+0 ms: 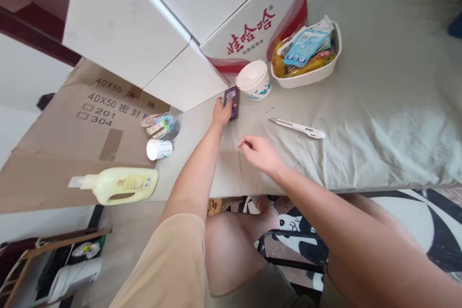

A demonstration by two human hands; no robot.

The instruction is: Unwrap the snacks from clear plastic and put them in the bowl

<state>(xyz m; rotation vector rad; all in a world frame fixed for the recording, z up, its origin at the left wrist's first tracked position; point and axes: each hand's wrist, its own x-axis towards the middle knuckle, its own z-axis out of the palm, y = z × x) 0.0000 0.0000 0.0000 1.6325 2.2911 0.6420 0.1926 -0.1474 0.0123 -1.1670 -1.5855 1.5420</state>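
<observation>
My left hand point(221, 112) reaches to the foot of the white cabinet, its thumb over the face of a dark purple phone point(234, 101) and its fingers at the near side. The phone lies on the grey-green cloth. My right hand point(260, 153) hovers over or rests on the cloth, fingers curled in, with nothing visible in them. To its upper right lies a white utility knife point(298, 127), blade end pointing left. Just beyond the phone stands a white paper bowl point(254, 80) with a blue pattern.
A white basket point(309, 79) of packets sits behind the knife. On the left are a paper cup point(159, 149) on its side, a clear tub point(161, 126) of small items and a pale yellow bottle point(126, 185) by a cardboard sheet point(104, 120). White cabinets point(144, 24) wall off the far side.
</observation>
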